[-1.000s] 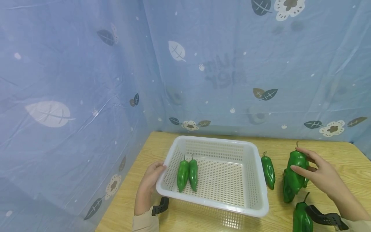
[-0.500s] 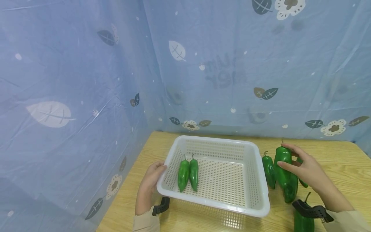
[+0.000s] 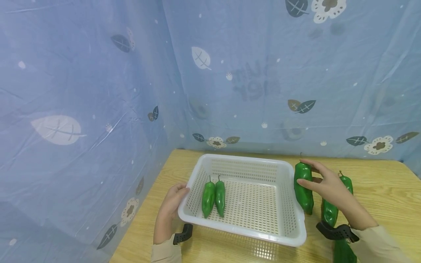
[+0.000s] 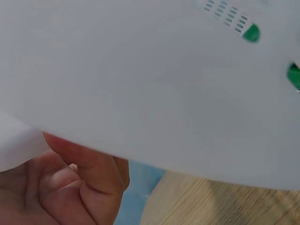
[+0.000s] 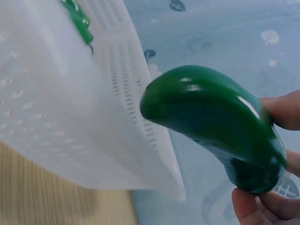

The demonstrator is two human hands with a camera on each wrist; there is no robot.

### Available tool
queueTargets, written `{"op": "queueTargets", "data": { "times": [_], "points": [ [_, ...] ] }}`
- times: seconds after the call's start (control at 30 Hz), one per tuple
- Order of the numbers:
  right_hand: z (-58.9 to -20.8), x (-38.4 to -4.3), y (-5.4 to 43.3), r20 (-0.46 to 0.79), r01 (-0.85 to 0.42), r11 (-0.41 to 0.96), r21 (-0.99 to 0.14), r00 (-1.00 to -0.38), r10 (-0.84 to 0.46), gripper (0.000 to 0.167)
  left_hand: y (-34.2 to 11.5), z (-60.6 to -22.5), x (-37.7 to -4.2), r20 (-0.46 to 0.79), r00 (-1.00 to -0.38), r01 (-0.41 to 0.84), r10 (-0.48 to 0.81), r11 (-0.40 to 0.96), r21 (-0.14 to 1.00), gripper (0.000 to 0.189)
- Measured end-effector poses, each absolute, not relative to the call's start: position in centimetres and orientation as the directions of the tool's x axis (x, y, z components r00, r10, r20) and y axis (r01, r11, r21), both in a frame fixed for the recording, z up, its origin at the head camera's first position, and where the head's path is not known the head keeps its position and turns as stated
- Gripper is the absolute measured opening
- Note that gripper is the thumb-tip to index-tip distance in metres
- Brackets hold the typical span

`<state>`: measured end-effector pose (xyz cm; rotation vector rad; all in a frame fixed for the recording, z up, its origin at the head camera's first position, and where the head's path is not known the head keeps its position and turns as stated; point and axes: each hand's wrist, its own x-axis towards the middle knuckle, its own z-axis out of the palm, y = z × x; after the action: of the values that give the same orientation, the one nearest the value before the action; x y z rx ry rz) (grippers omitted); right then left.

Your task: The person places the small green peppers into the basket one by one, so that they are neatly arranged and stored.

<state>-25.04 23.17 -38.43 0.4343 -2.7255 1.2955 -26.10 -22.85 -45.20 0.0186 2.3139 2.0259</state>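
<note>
Holding a pepper (image 3: 303,171) by the basket (image 3: 243,159), just at its 3 o'clock rim, the right hand (image 3: 323,184) is parted only by the pepper's girth, thumb on one face and fingertips towards the stem end. The left hand (image 3: 173,199) grips the rim at 9 o'clock, thumb over the edge. Two peppers (image 3: 208,199) lie side by side inside, towards 9 o'clock; more peppers (image 3: 329,212) lie on the counter (image 3: 388,197), at 3 to 5 o'clock from the basket.

The step in hand looks to be the transfer of this pepper into the basket, with the release not yet made. The next move would call for clearing the rim, shifting towards 9 o'clock and lowering it beside the pair before the fingers part.

From the head, the pepper's long axis runs roughly 12 to 6 o'clock, stem towards 12; where its lower end stops is hard to tell, as another pepper may lie beneath. In the right wrist view it curves, its blunt free tip pointing to about 9 o'clock.
</note>
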Motion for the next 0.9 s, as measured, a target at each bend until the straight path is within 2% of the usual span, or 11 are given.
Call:
{"op": "queueTargets", "data": {
  "times": [0.9],
  "points": [
    [-37.6,-27.8,19.1,0.189,-0.333,0.526,-0.783,-0.932,-0.309,0.068,-22.9,-45.2,-26.4,-0.074,-0.997,-0.068,0.038,0.142,0.988,0.038]
  ]
}}
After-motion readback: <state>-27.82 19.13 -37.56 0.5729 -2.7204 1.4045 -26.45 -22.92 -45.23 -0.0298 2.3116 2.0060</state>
